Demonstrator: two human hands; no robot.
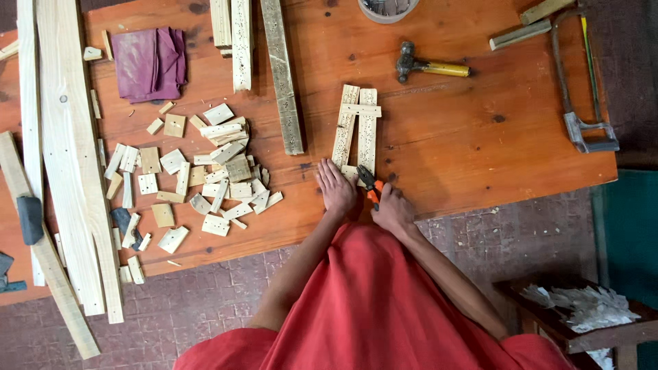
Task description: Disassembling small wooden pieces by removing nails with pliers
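A small frame of two pale wooden strips joined by short cross pieces [358,133] lies on the reddish wooden table [445,137]. My left hand [336,186] rests flat on the table, fingers against the frame's near end. My right hand [392,209] grips pliers with orange handles [371,185], whose dark jaws sit at the frame's near end.
A pile of several small wood offcuts [199,175] lies to the left. Long planks [65,151] run along the left edge. A purple cloth [149,63], a yellow-handled hammer [428,66], a hacksaw [582,89] and long strips [282,75] sit farther back.
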